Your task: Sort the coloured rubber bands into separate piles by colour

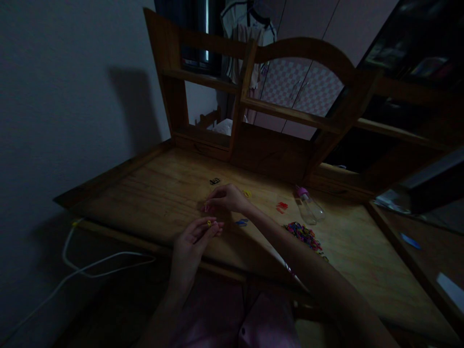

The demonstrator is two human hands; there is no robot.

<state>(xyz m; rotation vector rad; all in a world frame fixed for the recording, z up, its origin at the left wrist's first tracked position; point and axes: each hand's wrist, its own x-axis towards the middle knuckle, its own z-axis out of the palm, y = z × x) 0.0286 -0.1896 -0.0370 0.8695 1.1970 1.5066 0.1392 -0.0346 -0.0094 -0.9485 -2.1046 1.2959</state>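
My left hand (194, 237) is raised over the table's front edge, its fingers pinched on a small yellow rubber band (209, 223). Something pale shows at that thumb tip, too dim to make out. Just beyond it, my right hand (228, 198) reaches across with fingertips closed at a pink rubber band (206, 209), low over the wood. Around the hands lie small groups of bands: black bands (214, 181), yellow bands (247, 194), blue bands (241, 222) and red bands (282, 207). A heap of mixed-colour bands (303, 236) is partly hidden by my right forearm.
A clear bottle (310, 209) with a purple top lies on the wooden table (362, 246) behind the heap. Wooden shelving (268, 145) rises along the back edge. A wall (90, 106) stands at left, and a white cable (105, 274) hangs by the front left corner.
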